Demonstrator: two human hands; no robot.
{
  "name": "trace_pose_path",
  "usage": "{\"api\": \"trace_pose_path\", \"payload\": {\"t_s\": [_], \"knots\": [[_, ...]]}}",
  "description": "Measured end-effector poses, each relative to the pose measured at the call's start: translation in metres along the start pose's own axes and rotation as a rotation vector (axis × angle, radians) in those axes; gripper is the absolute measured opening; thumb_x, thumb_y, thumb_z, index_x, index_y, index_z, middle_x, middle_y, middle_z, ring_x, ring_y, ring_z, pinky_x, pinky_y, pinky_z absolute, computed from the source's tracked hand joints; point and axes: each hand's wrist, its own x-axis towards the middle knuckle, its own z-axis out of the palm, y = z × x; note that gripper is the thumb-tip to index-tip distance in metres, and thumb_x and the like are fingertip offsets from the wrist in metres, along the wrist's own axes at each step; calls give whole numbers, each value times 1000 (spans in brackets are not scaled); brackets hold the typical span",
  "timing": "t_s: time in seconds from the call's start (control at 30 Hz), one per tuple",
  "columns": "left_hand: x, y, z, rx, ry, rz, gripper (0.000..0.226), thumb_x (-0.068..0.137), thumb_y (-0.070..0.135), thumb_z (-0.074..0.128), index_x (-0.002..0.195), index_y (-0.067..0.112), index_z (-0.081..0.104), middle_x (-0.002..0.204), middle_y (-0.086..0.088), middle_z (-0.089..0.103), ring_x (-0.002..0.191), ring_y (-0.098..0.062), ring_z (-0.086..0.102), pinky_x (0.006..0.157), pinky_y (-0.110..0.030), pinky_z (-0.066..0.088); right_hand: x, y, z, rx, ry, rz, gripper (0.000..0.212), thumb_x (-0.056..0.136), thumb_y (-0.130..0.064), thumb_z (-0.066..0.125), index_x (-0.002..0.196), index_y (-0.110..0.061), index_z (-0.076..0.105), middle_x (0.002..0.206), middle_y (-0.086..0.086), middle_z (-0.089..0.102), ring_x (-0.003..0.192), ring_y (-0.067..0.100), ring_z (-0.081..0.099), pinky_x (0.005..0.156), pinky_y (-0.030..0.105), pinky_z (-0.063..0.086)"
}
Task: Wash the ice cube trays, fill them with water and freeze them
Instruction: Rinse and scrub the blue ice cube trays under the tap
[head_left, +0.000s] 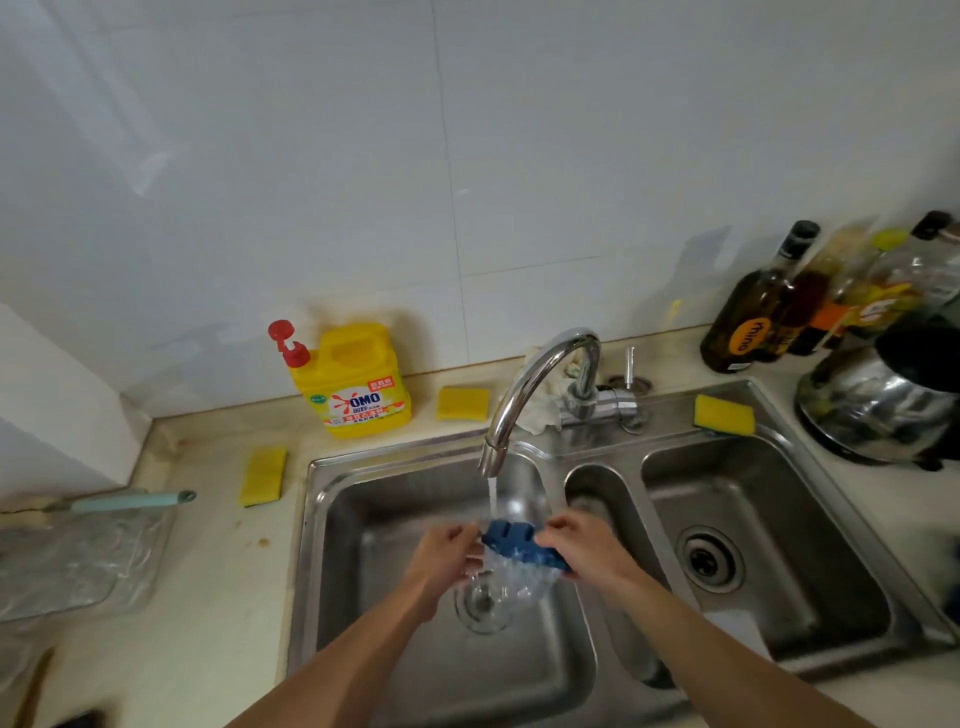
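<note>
Both hands — left (451, 555), right (582, 548) — gripping blue ice tray (519, 545), under running tap (540, 384)

Both hands, left hand (448, 552) and right hand (581, 546), gripped a blue ice cube tray (519, 544) under the running faucet (537, 387), above the left sink basin (363, 519).

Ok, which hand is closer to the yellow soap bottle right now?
Left. The left hand grips one end of the blue tray, below and right of the soap bottle; the right hand grips the other end, farther right.
</note>
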Motion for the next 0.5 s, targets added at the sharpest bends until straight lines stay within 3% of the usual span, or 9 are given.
{"api": "trace_pose_path", "payload": {"t_s": [0.1, 0.17, 0.3, 0.4, 0.5], "knots": [[-2, 2, 17, 112, -47, 42, 21, 105, 27, 51, 108, 15, 67, 102, -10, 72, 90, -21, 71, 67, -22, 53, -17, 13, -11, -160, 96, -113, 16, 91, -19, 70, 106, -21, 73, 95, -7, 70, 86, 4, 65, 69, 11, 50], [-2, 8, 31, 183, -81, 65, 22, 105, 27, 51, 108, 13, 66, 100, -8, 71, 90, -22, 70, 70, -24, 52, -30, 20, -20, -268, 198, -199, 18, 87, -20, 71, 105, -22, 75, 95, -7, 69, 86, 4, 64, 66, 6, 43], [-4, 23, 62, 266, -173, 120, 23, 106, 21, 49, 98, 6, 64, 90, -12, 65, 76, -20, 61, 66, -28, 50, -57, 27, -51, -282, 387, -261, 25, 86, -21, 73, 111, -23, 71, 107, -11, 54, 93, -2, 52, 78, 6, 36], [-9, 31, 83, 381, -229, 188, 23, 103, 10, 47, 94, 1, 66, 90, -19, 66, 75, -20, 61, 60, -21, 48, -79, 23, -82, -235, 528, -316, 31, 88, -20, 72, 118, -20, 67, 118, -7, 52, 101, 6, 54, 91, 18, 44], [-10, 37, 103, 426, -259, 238, 24, 103, 19, 54, 94, 2, 69, 85, -16, 66, 74, -21, 61, 68, -32, 48, -98, 15, -116, -182, 641, -417, 32, 90, -21, 71, 122, -21, 65, 124, -8, 49, 105, 3, 53, 96, 18, 47]]}}
